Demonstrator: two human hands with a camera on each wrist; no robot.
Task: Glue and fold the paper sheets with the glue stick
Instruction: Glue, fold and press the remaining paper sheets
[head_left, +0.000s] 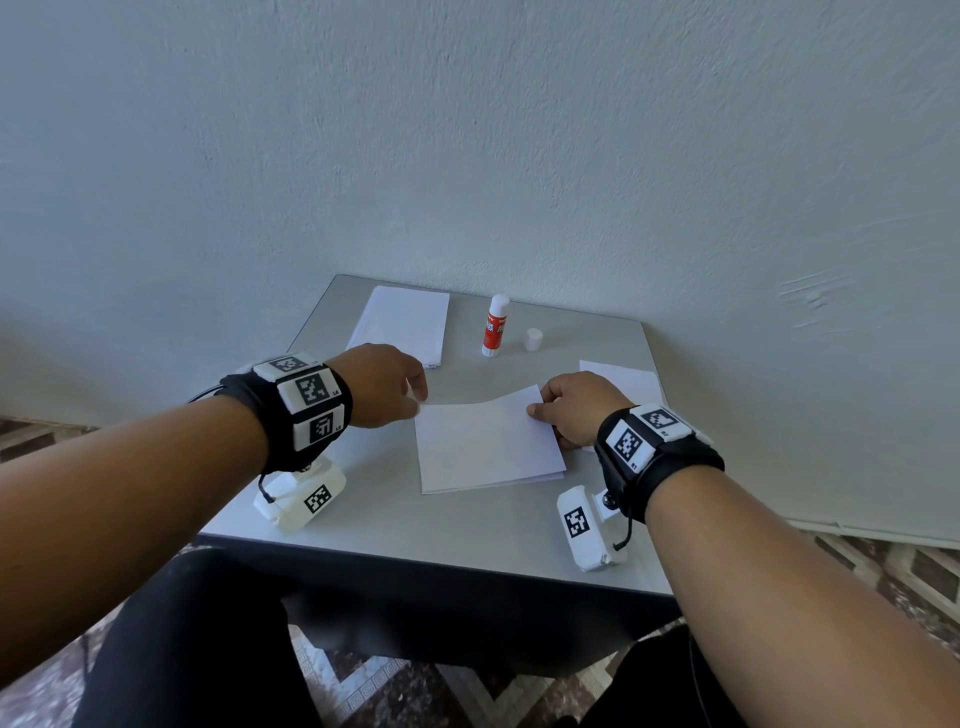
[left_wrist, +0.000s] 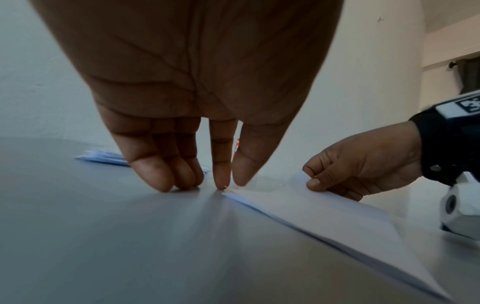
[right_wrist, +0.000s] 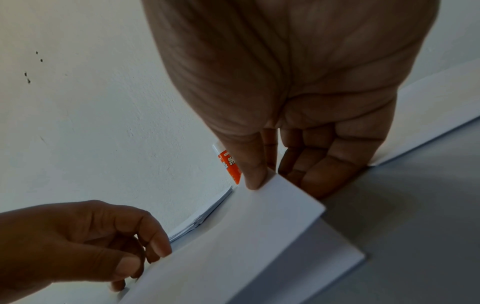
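Sheet (head_left: 483, 447) pinched by L hand (head_left: 387, 384), R hand (head_left: 576, 410); glue stick (head_left: 494, 327) uncapped, cap (head_left: 533, 339) beside.

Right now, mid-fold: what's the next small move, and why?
Probably lower the lifted corner onto the layer below and press it flat. The right hand pinches the folded sheet at its far right corner, which stands clear of the lower layer, while the left hand holds the far left corner down with thumb and forefinger.

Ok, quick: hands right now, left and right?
Left hand: pinching the far left corner of the folded sheet.
Right hand: pinching the same sheet's far right corner, thumb on top.
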